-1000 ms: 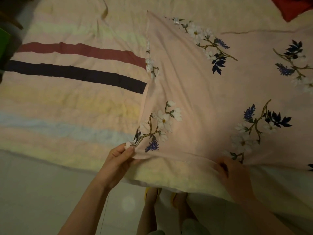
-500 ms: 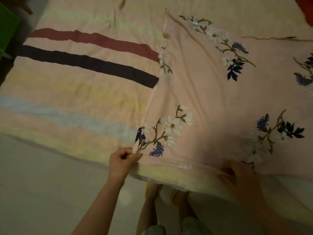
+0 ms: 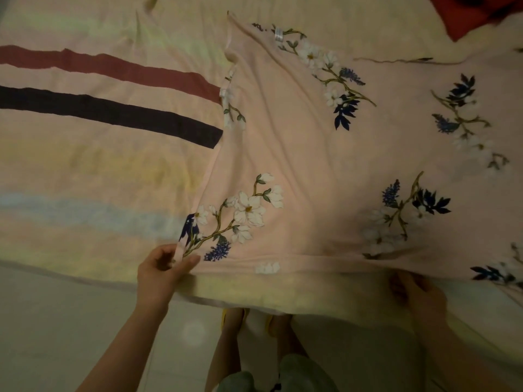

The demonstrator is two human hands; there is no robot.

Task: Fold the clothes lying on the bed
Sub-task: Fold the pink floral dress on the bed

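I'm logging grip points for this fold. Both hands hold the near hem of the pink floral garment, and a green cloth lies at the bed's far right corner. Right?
Not quite: the head view shows the cloth at the far right corner is red, not green. The rest holds: the left hand and right hand hold the near hem of the pink floral garment.

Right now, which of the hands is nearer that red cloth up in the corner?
Right. The right hand grips the garment's hem below the red cloth; the left hand pinches the hem's far-left corner.
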